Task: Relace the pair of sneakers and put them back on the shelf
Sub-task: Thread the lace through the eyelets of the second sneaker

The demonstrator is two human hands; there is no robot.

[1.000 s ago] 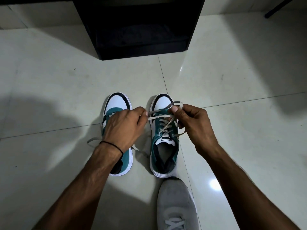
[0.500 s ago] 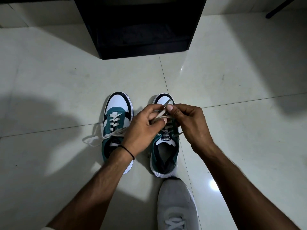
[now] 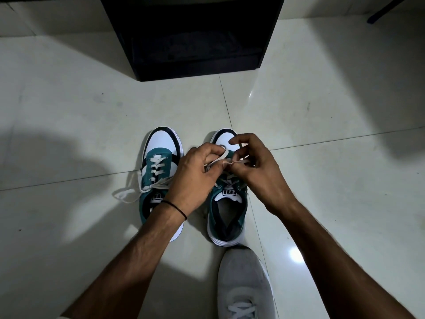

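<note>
Two teal, white and black sneakers stand side by side on the tiled floor, toes pointing away from me. The left sneaker (image 3: 161,166) is laced, with a loose bow trailing off its left side. Over the right sneaker (image 3: 227,212) both hands meet above the eyelets. My left hand (image 3: 195,178) pinches a loop of the pale lace (image 3: 220,157). My right hand (image 3: 257,166) pinches the other strand of that lace right beside it. The hands hide most of this shoe's lacing.
A black open shelf unit (image 3: 195,38) stands on the floor straight ahead, beyond the sneakers. My own grey shoe (image 3: 246,286) rests on the floor just behind the right sneaker. A dark bar (image 3: 386,10) crosses the far right corner.
My left hand has moved right, off the left sneaker, and met my right hand over the right sneaker. The lace that was stretched between the hands is now gathered into a loop.
</note>
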